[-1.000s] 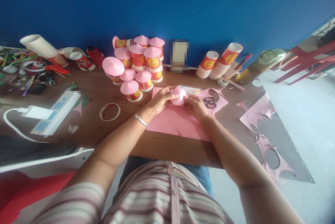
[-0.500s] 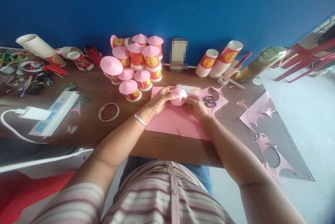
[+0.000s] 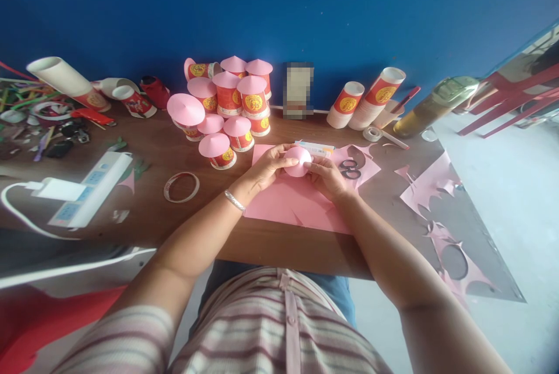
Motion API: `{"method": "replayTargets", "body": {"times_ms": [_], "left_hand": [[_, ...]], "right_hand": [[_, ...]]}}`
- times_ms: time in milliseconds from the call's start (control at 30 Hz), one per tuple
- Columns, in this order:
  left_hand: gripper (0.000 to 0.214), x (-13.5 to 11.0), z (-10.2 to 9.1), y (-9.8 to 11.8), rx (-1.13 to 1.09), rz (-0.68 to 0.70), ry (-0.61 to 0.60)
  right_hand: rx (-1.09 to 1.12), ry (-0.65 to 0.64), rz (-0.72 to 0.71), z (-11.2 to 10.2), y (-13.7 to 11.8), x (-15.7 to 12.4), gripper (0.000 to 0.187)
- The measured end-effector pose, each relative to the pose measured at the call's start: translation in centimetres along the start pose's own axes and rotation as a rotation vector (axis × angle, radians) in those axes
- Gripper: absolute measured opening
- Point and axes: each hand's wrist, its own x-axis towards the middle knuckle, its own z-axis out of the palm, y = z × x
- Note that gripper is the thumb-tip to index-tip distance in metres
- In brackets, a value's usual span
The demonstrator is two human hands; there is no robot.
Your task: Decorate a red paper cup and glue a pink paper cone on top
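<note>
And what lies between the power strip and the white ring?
The head view shows a pink paper scrap, green leaf-like pieces and a small pale bit.

Maroon, cream and grey stripes are crossing the shirt point(image 3: 244, 318) and left sleeve point(image 3: 131, 336); a pinkish placket point(image 3: 291, 342) is bearing a round button point(image 3: 292, 320); blue trousers point(image 3: 345, 298) are showing; a silvery bangle point(image 3: 234, 200) is encircling the left wrist point(image 3: 241, 190).

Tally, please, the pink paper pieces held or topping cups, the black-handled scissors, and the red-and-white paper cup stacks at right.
Round pink paper piece held: 1
Pink paper tops on cups: 10
Black-handled scissors: 1
Red-and-white paper cup stacks: 2
Total: 14
</note>
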Motion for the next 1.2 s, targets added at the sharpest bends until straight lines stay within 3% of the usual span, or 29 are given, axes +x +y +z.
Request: {"method": "replayTargets", "body": {"times_ms": [1200], "left_hand": [[0.059,0.44,-0.50,-0.47,0.047,0.049,-0.053]], "right_hand": [[0.007,0.007,0.023,0.32,-0.40,-0.24,0.037]]}}
